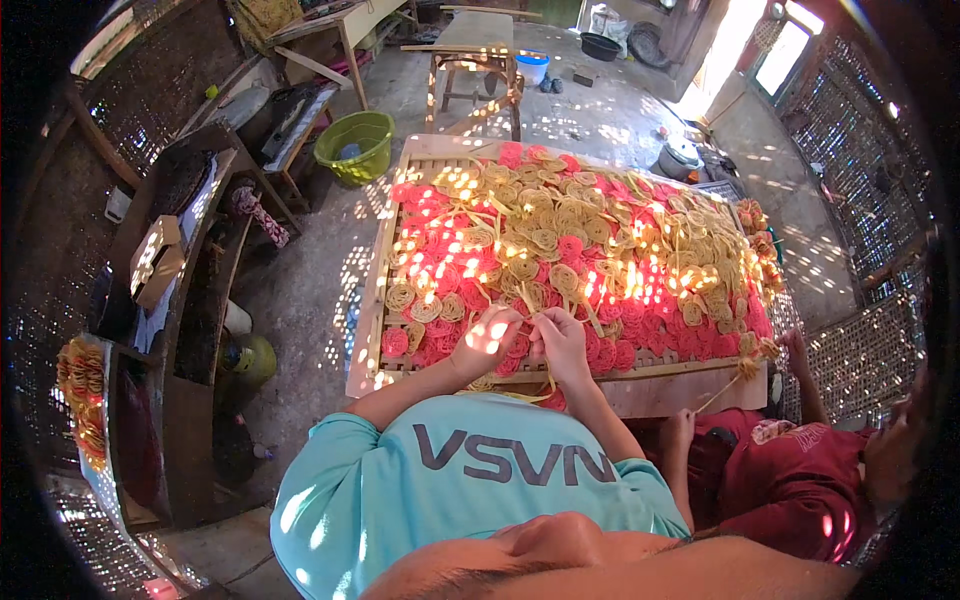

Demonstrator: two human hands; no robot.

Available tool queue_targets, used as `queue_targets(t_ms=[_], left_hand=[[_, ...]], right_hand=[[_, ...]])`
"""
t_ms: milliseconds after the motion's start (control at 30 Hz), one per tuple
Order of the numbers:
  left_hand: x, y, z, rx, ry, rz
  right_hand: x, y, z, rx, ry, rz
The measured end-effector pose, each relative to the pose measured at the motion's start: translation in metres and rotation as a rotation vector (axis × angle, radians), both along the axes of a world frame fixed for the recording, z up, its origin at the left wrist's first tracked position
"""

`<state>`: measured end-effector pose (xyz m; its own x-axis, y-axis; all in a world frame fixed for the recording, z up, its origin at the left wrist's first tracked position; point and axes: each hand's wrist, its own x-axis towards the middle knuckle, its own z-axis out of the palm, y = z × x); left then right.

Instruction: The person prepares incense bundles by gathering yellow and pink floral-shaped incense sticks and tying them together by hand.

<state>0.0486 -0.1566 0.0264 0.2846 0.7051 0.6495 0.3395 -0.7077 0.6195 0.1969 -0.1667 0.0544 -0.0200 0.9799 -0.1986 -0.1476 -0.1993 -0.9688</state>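
Note:
My left hand (489,337) and my right hand (561,339) meet close in front of my chest, above the near edge of a slatted wooden rack (517,381). A thin pale yellow strip (527,296) is pinched in the fingertips of both hands, and part of it hangs down below the right hand. Heaped on the rack are many round, lacy discs, some pink (442,281) and some yellow (562,214), perhaps crackers. More loose yellow strips (491,217) lie among them. Sunlight patches hide some detail.
At my right, a co-worker in dark red holds a string (718,394) with a bunch of yellow discs (748,366). Strung bunches (761,240) lie by the rack's right end. A green basin (360,154), a wooden bench (474,34) and a dark shelf unit (199,300) stand around.

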Motion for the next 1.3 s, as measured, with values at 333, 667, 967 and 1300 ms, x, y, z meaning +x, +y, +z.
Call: queue_targets(t_ms=[333, 667, 967, 1300], left_hand=[[0.000, 0.002, -0.013, -0.061, -0.025, -0.007], [-0.001, 0.002, -0.009, -0.008, -0.003, 0.053], [-0.004, 0.001, -0.002, -0.278, -0.046, -0.007], [0.001, 0.000, -0.003, -0.186, -0.097, -0.015]], right_hand=[[0.003, -0.001, -0.007, 0.041, -0.128, 0.095], [0.009, 0.001, 0.010, -0.092, 0.499, 0.212], [0.014, 0.002, -0.011, -0.044, 0.268, 0.282], [0.010, -0.002, -0.005, -0.057, 0.273, 0.266]])
